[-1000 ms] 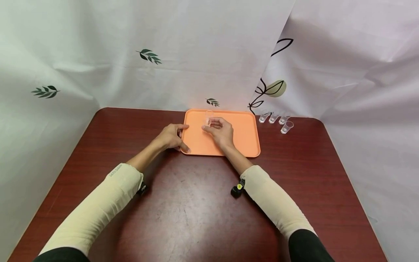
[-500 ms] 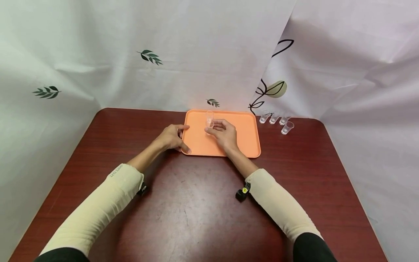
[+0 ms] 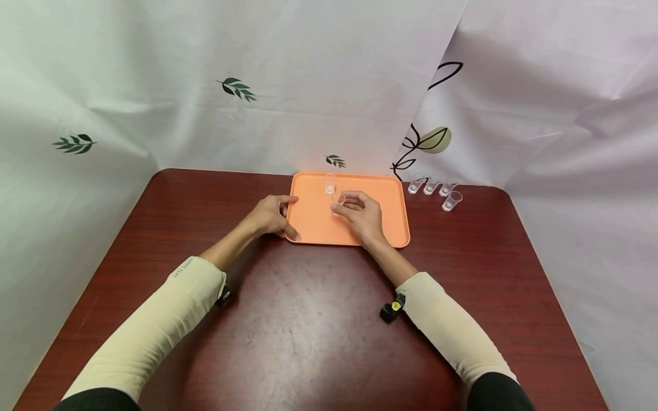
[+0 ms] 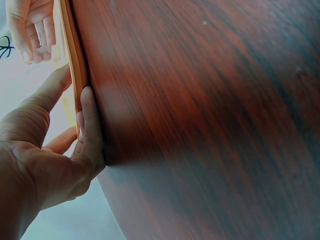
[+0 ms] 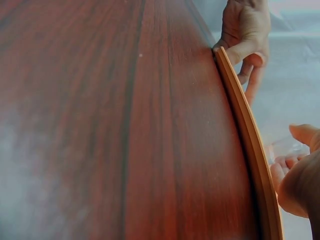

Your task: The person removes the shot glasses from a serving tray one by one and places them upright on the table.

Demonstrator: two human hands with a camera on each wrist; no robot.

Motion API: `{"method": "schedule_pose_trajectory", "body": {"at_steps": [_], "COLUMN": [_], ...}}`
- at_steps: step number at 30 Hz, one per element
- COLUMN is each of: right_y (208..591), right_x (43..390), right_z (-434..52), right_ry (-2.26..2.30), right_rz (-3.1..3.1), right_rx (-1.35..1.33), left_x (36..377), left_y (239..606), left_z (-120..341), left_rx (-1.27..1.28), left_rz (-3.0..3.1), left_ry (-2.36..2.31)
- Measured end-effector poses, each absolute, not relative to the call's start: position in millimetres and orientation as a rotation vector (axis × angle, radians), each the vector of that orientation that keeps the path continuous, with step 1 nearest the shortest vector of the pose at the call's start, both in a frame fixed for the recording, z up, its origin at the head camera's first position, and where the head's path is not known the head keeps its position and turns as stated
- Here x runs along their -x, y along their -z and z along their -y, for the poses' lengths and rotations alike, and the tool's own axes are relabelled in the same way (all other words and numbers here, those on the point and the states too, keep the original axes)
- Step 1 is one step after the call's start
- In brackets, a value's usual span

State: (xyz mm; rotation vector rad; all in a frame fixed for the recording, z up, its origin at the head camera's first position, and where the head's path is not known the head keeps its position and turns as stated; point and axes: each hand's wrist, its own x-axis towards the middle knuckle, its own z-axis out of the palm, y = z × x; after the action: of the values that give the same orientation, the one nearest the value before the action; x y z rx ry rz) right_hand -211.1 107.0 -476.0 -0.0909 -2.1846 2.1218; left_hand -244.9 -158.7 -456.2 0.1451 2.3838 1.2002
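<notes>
In the head view an orange tray [image 3: 315, 224] lies at the back of the table. My left hand [image 3: 269, 214] grips its left edge, thumb at the near corner and index finger across the rim; the left wrist view shows fingers [image 4: 90, 117] along the outer side of the tray rim [image 4: 75, 60]. Over the tray, my right hand [image 3: 364, 214] holds a small clear plastic cup [image 3: 338, 200] between thumb and fingers. That cup [image 5: 286, 148] also shows faintly in the right wrist view. A second clear cup [image 3: 330, 184] stands on the tray just behind it.
Several more clear cups [image 3: 430, 186] stand right of the tray by the back edge, one [image 3: 452, 200] slightly nearer. A white patterned curtain [image 3: 288, 125] rises behind the dark red wooden table [image 3: 288, 319].
My right hand has moved right and slightly nearer with its cup, away from the cup standing on the tray. The left hand has stayed at the tray's edge.
</notes>
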Motion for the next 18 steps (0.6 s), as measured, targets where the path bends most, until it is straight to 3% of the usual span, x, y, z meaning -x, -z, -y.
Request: {"method": "schedule_pose_trajectory", "body": {"at_steps": [13,18], "right_y": [474.3,473.9], "right_x": [201.4,196.8], "right_z": [-126.5,-135.2], "right_ry": [-2.132,-2.134], "right_rz": [2.164,2.168], "right_rx": [0.114,0.138], "left_x": [257.3,244.4], "left_y": [469.4,453.9], "left_z": [160.9,156.2], "left_rx": [-0.153,-0.147], "left_rz": [-2.391,-2.395], "left_ry": [-1.197,-1.196]}}
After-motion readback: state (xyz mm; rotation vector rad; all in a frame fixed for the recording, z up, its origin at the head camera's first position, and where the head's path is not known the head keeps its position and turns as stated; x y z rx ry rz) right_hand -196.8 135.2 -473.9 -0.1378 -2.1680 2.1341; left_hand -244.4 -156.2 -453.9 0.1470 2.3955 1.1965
